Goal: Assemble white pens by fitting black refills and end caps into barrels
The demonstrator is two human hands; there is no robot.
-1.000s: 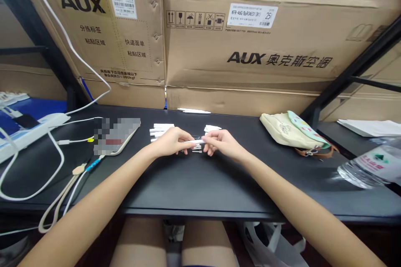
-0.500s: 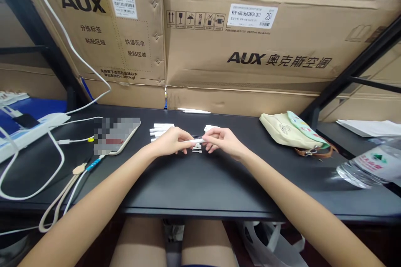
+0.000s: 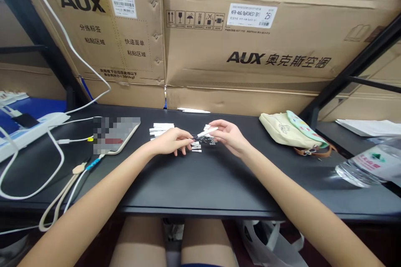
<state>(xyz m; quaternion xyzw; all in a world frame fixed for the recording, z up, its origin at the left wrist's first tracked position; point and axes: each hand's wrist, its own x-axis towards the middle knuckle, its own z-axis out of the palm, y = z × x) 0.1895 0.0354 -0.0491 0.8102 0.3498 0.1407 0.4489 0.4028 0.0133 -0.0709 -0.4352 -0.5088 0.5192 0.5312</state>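
Observation:
My right hand (image 3: 228, 135) pinches a white pen barrel (image 3: 207, 132), which tilts up to the right above the small parts. My left hand (image 3: 175, 139) is closed, thumb against fingers, at the left of those parts; a thin dark tip shows at its fingertips, but I cannot tell whether it is held. Several white tubes (image 3: 163, 126) lie side by side behind the left hand, partly hidden by it. Between the hands lie small white pieces (image 3: 196, 147), with thin black pieces (image 3: 197, 137) behind them. Small clear pieces (image 3: 213, 142) sit under the right fingers.
White pens (image 3: 194, 110) lie at the back by the cardboard boxes (image 3: 244, 71). On the left are a phone (image 3: 120, 133), a power strip (image 3: 34, 131) and white cables. A cream pouch (image 3: 290, 129) and a water bottle (image 3: 366, 164) are on the right.
Both hands were on the white barrel. My left hand has let go of it, and my right hand has moved slightly up and right with the barrel, tilting it.

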